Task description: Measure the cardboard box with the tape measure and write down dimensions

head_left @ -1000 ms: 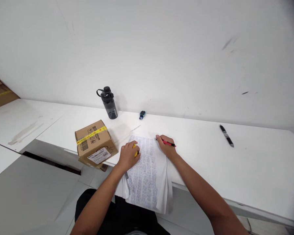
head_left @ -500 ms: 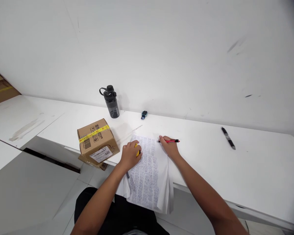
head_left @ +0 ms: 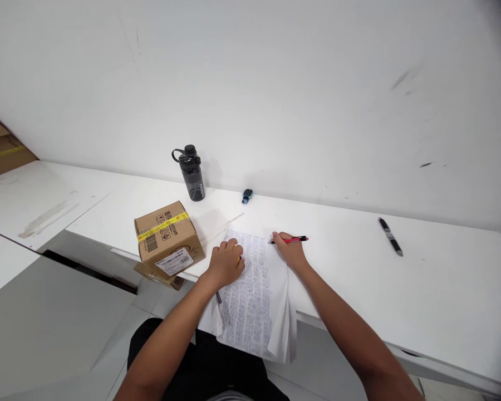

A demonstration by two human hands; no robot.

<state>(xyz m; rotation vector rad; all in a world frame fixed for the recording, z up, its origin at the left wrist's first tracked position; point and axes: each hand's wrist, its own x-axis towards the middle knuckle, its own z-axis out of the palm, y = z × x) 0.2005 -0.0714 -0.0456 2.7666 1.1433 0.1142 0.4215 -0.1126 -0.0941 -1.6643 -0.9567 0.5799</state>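
Observation:
My right hand (head_left: pixel 289 250) pinches a red and black pen (head_left: pixel 296 239), its tip over the upper right of a long sheet of paper (head_left: pixel 249 301) covered in dense handwriting. My left hand (head_left: pixel 226 263) rests on the upper left of the same sheet, its fingers curled round a small yellow object (head_left: pixel 238 258). Most of that object is hidden under the fingers, so its kind does not show. Beneath my left wrist, the end of a dark pen-like stick (head_left: pixel 219 297) shows at the paper's left edge. The paper's lower end hangs over the table edge above my lap.
Left of the paper sits a taped cardboard box (head_left: pixel 169 231) at the table's edge. Behind it stands a dark bottle (head_left: pixel 193 177). A small blue and black gadget (head_left: pixel 246 196) lies near the wall. A black marker (head_left: pixel 390 236) lies to the right on the white table (head_left: pixel 451 278).
My left fingers have rolled over the yellow object, so less of it shows. The pen in my right hand stays nearly in place. The whole view has shifted slightly.

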